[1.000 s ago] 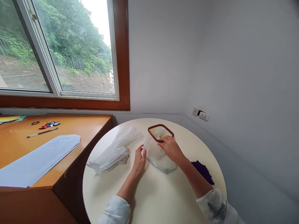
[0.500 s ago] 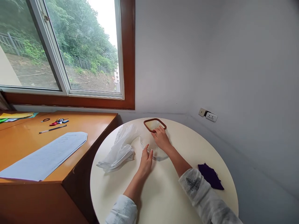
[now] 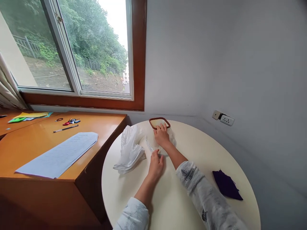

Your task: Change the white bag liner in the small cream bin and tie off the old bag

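A small brown frame with rounded corners lies near the far edge of the round cream table. Thin clear plastic spreads from the frame toward me. My right hand rests over the frame's near edge, fingers spread on the plastic inside it; its palm hides part of both. My left hand is at the plastic's near edge, thumb and forefinger a little apart. Whether it touches the plastic I cannot tell. A crumpled white plastic bag lies left of my hands.
A dark purple cloth piece lies at the table's right. On the orange desk to the left are papers, a pen, keys and coloured sheets. A wall socket is beyond the table.
The view has turned slightly left. My right hand has slid its fingers farther over the frame's near edge. My left hand has come closer to the plastic's edge, its fingers nearer together.
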`<state>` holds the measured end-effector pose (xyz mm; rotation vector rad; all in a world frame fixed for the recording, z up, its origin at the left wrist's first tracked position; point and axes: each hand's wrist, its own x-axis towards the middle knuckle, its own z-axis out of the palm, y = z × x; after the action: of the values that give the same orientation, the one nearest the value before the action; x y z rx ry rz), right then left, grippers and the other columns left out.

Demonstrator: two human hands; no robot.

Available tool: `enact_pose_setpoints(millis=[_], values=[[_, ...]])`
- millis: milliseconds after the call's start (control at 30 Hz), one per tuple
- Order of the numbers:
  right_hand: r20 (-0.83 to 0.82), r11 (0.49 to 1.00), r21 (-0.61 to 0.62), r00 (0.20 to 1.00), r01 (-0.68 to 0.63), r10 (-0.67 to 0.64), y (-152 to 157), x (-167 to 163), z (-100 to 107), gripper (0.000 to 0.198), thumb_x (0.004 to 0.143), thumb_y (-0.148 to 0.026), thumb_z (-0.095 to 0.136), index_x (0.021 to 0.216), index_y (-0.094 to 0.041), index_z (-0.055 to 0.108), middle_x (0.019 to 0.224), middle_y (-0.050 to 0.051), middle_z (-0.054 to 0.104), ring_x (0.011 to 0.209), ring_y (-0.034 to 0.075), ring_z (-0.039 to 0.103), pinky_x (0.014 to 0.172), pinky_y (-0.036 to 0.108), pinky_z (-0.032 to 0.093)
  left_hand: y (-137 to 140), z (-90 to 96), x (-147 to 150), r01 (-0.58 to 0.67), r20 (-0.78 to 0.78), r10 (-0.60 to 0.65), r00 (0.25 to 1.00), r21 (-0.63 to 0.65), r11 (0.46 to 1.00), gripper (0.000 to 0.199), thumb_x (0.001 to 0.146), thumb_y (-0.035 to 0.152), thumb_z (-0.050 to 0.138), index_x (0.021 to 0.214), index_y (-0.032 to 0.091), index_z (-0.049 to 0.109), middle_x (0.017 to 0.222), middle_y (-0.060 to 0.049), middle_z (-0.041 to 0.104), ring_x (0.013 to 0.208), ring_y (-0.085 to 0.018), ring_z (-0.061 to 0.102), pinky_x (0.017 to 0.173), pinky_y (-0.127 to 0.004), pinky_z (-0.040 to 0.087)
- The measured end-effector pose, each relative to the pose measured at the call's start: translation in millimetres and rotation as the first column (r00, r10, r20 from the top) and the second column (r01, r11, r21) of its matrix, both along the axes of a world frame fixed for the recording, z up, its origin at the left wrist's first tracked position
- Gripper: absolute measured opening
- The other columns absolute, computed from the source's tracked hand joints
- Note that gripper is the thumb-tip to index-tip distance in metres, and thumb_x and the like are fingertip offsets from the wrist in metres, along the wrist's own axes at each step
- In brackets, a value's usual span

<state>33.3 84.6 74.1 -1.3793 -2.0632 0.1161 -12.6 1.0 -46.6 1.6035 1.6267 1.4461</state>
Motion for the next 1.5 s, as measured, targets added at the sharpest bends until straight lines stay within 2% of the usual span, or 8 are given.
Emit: enact_pose_setpoints(millis=[200, 400, 533, 633, 733, 900, 1133, 1500], values=[[-0.036, 0.998, 0.055, 0.999, -0.004, 0.006, -36, 44, -2, 0.051, 0.091, -0.036, 0.024, 0.138, -0.016, 0.025, 0.144, 0.008, 0.028, 0.132, 0.021, 0.023, 0.103, 0.041, 0.027, 0, 2.9, -2, -0.016, 0.003, 0.015, 1.000, 0.017, 1.000, 0.032, 0.081, 0.026, 0.046, 0.110, 0.014, 0.050, 0.113, -0.014, 0.052, 0.111, -0.023, 0.047, 0.098, -0.040, 0.033], [0.196, 0.983, 0.022, 0.964, 0.181, -0.182, -114, 172, -58, 0.052, 0.092, -0.035, 0.015, 0.133, -0.013, 0.037, 0.140, 0.009, 0.037, 0.130, 0.019, 0.030, 0.106, 0.043, 0.021, -4, 11.4, 1, -0.008, 0.018, 0.007, 1.000, 0.055, 0.998, 0.026, 0.080, 0.029, 0.049, 0.103, 0.017, 0.054, 0.107, -0.011, 0.055, 0.106, -0.024, 0.050, 0.094, -0.040, 0.037], [0.360, 0.870, -0.067, 0.825, 0.489, -0.436, -153, 249, -102, 0.065, 0.089, -0.047, 0.015, 0.138, -0.007, 0.028, 0.146, 0.011, 0.022, 0.136, 0.023, 0.015, 0.110, 0.046, 0.011, -5, 20.3, 1, -0.035, 0.037, 0.032, 0.999, 0.100, 0.994, 0.023, 0.080, 0.029, 0.047, 0.098, 0.018, 0.056, 0.104, -0.010, 0.055, 0.105, -0.024, 0.050, 0.094, -0.041, 0.036], [0.441, 0.766, -0.297, 0.793, 0.570, -0.420, -164, 270, -118, 0.075, 0.085, -0.056, 0.015, 0.141, -0.006, 0.018, 0.148, 0.012, 0.016, 0.136, 0.025, 0.011, 0.110, 0.048, 0.009, -7, 27.4, -2, -0.067, 0.058, 0.060, 0.997, 0.135, 0.989, 0.021, 0.082, 0.030, 0.045, 0.096, 0.019, 0.057, 0.102, -0.008, 0.056, 0.104, -0.024, 0.049, 0.095, -0.041, 0.035], [0.440, 0.780, -0.393, 0.845, 0.487, -0.305, -162, 249, -118, 0.075, 0.085, -0.058, 0.014, 0.142, -0.008, 0.014, 0.148, 0.010, 0.011, 0.137, 0.025, 0.008, 0.109, 0.050, 0.006, -9, 32.4, -5, -0.098, 0.080, 0.086, 0.993, 0.157, 0.983, 0.021, 0.083, 0.031, 0.043, 0.094, 0.019, 0.057, 0.100, -0.008, 0.056, 0.102, -0.023, 0.050, 0.093, -0.040, 0.036], [0.361, 0.936, -0.345, 0.930, 0.072, 0.062, -150, 157, -106, 0.066, 0.087, -0.055, 0.021, 0.141, -0.017, 0.021, 0.148, 0.009, 0.016, 0.137, 0.023, 0.011, 0.109, 0.049, 0.006, -12, 35.7, -11, -0.156, 0.130, 0.132, 0.983, 0.192, 0.969, 0.021, 0.083, 0.032, 0.043, 0.092, 0.019, 0.057, 0.099, -0.006, 0.056, 0.101, -0.021, 0.051, 0.093, -0.037, 0.037], [0.284, 0.936, -0.249, 0.905, -0.249, 0.316, -110, 44, -106, 0.057, 0.089, -0.049, 0.027, 0.140, -0.023, 0.025, 0.147, 0.009, 0.022, 0.136, 0.022, 0.015, 0.108, 0.050, 0.008, -12, 36.3, -20, -0.255, 0.243, 0.206, 0.948, 0.194, 0.947, 0.023, 0.085, 0.033, 0.039, 0.089, 0.018, 0.055, 0.093, -0.006, 0.058, 0.093, -0.020, 0.054, 0.087, -0.034, 0.041], [0.123, 0.959, -0.023, 0.951, -0.283, 0.283, -107, 35, -93, 0.034, 0.088, -0.020, 0.036, 0.118, -0.020, 0.052, 0.128, 0.007, 0.051, 0.123, 0.017, 0.039, 0.107, 0.037, 0.022, -20, 44.8, -15, -0.235, 0.241, 0.178, 0.954, 0.233, 0.944, 0.024, 0.086, 0.033, 0.037, 0.090, 0.018, 0.054, 0.090, -0.005, 0.057, 0.088, -0.018, 0.055, 0.083, -0.032, 0.043]])
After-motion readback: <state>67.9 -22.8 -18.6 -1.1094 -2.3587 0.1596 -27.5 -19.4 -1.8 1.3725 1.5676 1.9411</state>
